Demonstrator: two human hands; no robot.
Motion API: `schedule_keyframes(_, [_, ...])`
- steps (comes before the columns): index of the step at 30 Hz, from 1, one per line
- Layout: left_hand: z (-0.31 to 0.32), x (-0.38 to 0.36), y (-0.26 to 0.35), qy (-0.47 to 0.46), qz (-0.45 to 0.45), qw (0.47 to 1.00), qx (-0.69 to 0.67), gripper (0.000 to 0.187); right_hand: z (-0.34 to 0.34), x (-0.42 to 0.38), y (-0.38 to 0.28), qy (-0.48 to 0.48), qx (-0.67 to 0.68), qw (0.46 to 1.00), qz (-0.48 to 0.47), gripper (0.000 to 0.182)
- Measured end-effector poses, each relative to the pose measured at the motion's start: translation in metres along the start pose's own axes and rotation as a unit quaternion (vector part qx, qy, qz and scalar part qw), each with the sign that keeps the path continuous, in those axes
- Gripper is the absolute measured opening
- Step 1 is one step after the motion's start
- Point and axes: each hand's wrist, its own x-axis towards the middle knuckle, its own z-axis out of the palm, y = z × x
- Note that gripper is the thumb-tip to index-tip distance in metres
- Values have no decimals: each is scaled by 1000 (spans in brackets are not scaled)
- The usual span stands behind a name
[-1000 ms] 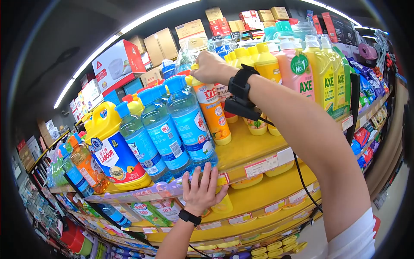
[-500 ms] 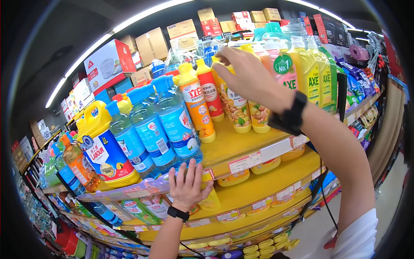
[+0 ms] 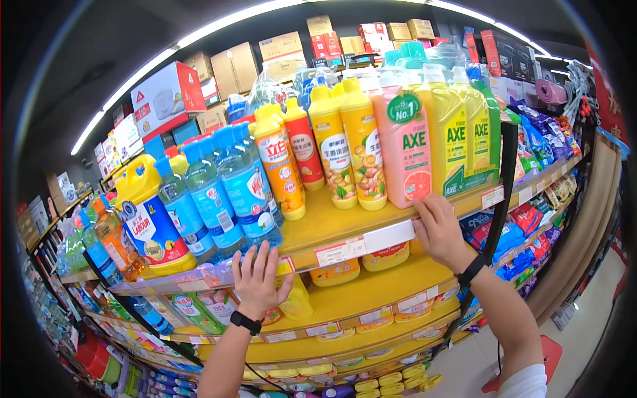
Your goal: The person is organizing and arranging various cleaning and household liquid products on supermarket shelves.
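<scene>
My left hand (image 3: 259, 282) rests with spread fingers on the shelf's front edge, just below blue-capped detergent bottles (image 3: 249, 182). My right hand (image 3: 441, 235) holds no bottle; its fingers lie over the edge of the same yellow shelf (image 3: 325, 222), right below a pink AXE bottle (image 3: 403, 146). Between the hands, set back a little, stand two yellow dish soap bottles (image 3: 335, 149) with food pictures on their labels. To their left are a red bottle (image 3: 304, 146) and an orange one (image 3: 275, 162). Both wrists wear black bands.
Yellow AXE bottles (image 3: 449, 136) stand right of the pink one, beside a black shelf post (image 3: 505, 179). At the left is a big LABOUR jug (image 3: 149, 222). Lower shelves hold more bottles. Boxes (image 3: 232, 71) line the top, and a red stool (image 3: 547, 355) is on the floor.
My right hand has come down from the tops of the yellow dish soap bottles to the shelf edge. My left hand stays on the edge. The view has shifted slightly.
</scene>
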Motion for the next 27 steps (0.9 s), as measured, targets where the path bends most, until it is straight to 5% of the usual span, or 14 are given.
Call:
schedule_keyframes(6, [-9,1,10,-48,-42,998,-28,59,18,2,-14,41,49,989,130,32])
schedule_keyframes(11, [-16,18,34,-74,-77,993,-41,62,16,-1,-9,76,83,988,105,30])
schedule_keyframes(21, [-14,83,114,-128,41,983,-125,59,30,-8,1,98,81,989,78,30])
schedule_keyframes(27, [-23,105,89,-108,54,990,-74,58,31,-8,1,108,72,989,72,28])
